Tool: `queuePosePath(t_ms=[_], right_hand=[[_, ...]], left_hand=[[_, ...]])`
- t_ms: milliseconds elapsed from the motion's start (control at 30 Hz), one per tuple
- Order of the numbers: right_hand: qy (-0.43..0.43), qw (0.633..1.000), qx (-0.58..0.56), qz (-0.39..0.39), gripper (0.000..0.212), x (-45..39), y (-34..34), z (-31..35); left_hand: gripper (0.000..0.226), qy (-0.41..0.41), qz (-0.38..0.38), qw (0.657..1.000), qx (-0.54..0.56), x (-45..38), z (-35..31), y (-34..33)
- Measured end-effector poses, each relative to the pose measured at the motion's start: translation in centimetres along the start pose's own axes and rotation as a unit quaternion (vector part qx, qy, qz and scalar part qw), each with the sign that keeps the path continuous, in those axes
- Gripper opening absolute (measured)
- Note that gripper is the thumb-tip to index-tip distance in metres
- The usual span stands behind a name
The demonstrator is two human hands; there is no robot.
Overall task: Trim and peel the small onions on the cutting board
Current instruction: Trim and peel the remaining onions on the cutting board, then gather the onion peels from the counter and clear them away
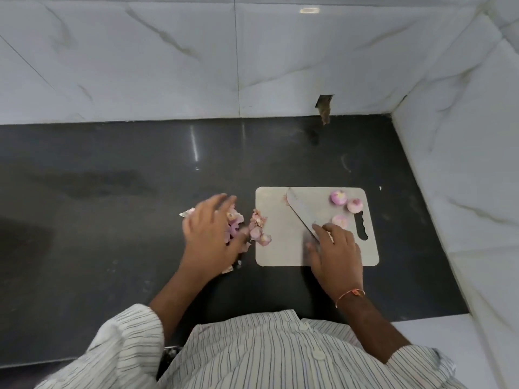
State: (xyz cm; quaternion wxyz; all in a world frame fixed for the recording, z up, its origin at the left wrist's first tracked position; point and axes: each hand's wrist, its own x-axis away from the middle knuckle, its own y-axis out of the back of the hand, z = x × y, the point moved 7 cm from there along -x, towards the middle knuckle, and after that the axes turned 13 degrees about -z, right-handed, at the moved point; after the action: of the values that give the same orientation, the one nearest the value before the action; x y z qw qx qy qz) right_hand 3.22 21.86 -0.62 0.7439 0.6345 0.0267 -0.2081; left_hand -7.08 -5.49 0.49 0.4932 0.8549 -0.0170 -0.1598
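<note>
White marble-look tiles back a dark countertop (112, 206), where a pale cutting board (276, 248) lies right of centre. Three peeled small onions (338, 197) sit at its far right corner. On the board the right hand (337, 252) holds a knife (302, 210) — blade angled far-left. Left of the board, the left hand (209, 237) hovers palm down, fingers spread and blurred, over pink onion peels (258, 227).
</note>
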Motion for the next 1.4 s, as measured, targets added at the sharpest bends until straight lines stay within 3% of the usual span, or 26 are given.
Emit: queuePosePath(t_ms=[100,200,367,500,600,700,833,933,967,1033,1133,1200,1333,1400], right_hand=[[0.065,0.988,-0.136,0.039,0.063,-0.4,-0.2,3.7],[0.092,0.973,-0.184,0.104,0.094,-0.9,-1.9,7.1],[0.140,0.958,-0.140,0.210,0.129,-2.3,-6.0,10.5],[0.238,0.936,-0.095,0.241,0.153,-2.8,-7.6,13.0],[0.291,0.920,-0.125,0.229,0.156,-3.2,-8.1,15.0],[0.318,0.914,-0.137,0.210,0.148,-3.4,-8.8,17.2],[0.323,0.910,-0.169,0.196,0.128,-3.8,-9.7,19.8],[0.362,0.903,-0.170,0.158,0.101,-3.9,-9.7,21.2],[0.378,0.900,-0.168,0.136,0.090,-3.9,-9.5,21.4],[0.404,0.894,-0.166,0.101,0.069,-3.8,-9.3,21.6],[0.426,0.882,-0.181,0.081,0.046,-3.3,-9.3,22.0],[0.442,0.873,-0.197,0.068,0.036,-2.8,-9.3,22.2],[0.447,0.868,-0.205,0.072,0.027,-2.7,-9.4,22.7],[0.406,0.880,-0.224,0.098,0.024,-3.5,-9.5,22.8]], left_hand=[[0.071,0.057,-0.036,0.997,0.026,-0.8,6.4,2.3],[0.073,0.082,0.017,0.995,0.055,-1.3,10.1,1.2],[0.077,0.039,0.102,0.987,0.118,0.2,7.9,-1.9],[0.079,0.146,0.100,0.947,0.267,2.2,5.8,-2.7],[0.082,0.252,0.073,0.883,0.390,2.9,5.2,-3.1],[0.081,0.364,0.040,0.790,0.491,2.6,5.8,-3.3],[0.074,0.485,-0.013,0.636,0.600,2.7,6.6,-3.5],[0.070,0.527,-0.039,0.560,0.638,3.0,7.4,-3.3],[0.067,0.537,-0.050,0.556,0.632,3.1,7.9,-3.0],[0.060,0.546,-0.057,0.578,0.605,3.4,8.6,-2.2],[0.047,0.536,-0.060,0.651,0.534,4.1,9.0,-1.2],[0.039,0.531,-0.080,0.682,0.496,4.6,9.5,-0.7],[0.039,0.527,-0.070,0.690,0.491,4.9,9.5,-0.5],[0.039,0.542,-0.073,0.658,0.518,5.2,9.3,-0.8]])
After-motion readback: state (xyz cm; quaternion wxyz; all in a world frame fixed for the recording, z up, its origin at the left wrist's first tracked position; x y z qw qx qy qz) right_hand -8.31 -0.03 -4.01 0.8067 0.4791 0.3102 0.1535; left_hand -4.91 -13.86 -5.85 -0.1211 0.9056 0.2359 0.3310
